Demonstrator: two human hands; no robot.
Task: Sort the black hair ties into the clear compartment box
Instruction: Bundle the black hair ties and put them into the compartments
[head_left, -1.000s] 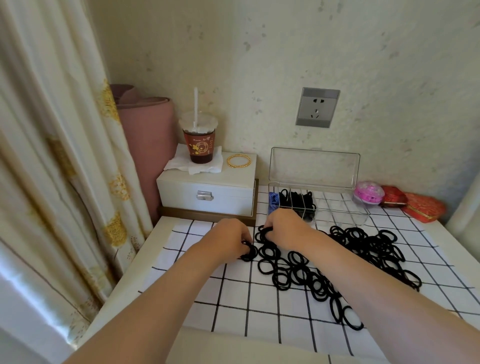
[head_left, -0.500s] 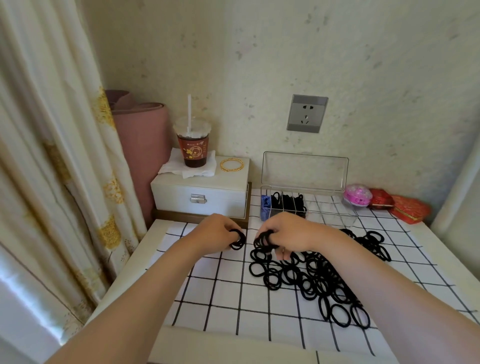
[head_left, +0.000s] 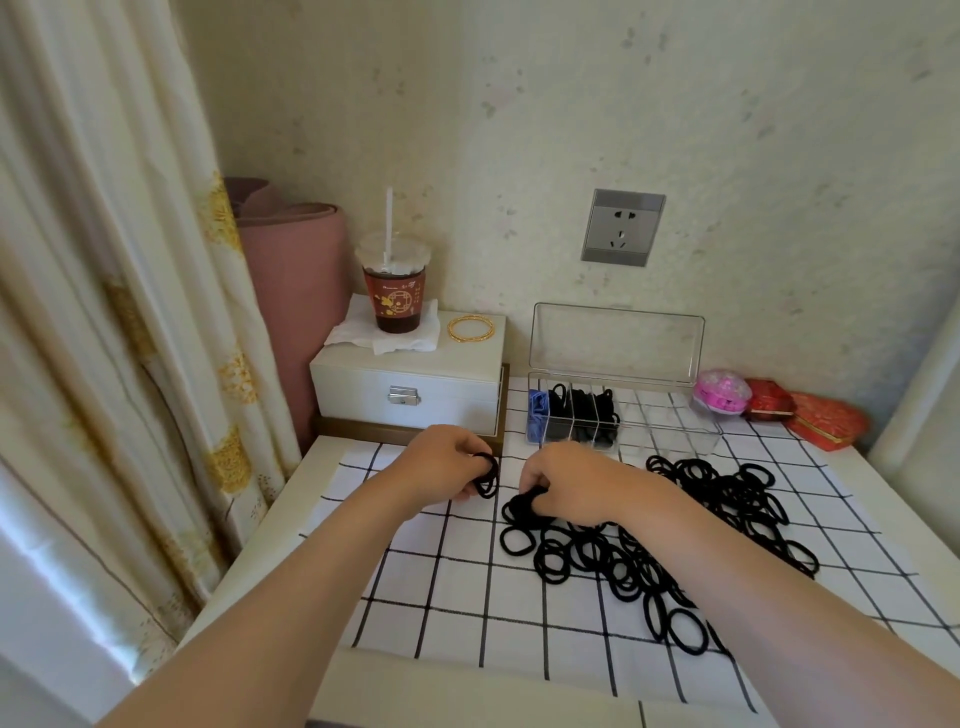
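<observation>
My left fingers curl round a few black hair ties; my right fingers pinch another clump off the pile beneath them. The clear compartment box sits just beyond (lid up). Best lift cleanly, shaking off stragglers.

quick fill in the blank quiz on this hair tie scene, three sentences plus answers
1. The lid of the clear compartment box stands ____.
2. The left hand and the right hand each grip a bunch of black hair ____.
3. The gold bangle lies beside the ____ with a straw.
Missing words: open; ties; cup.
</observation>
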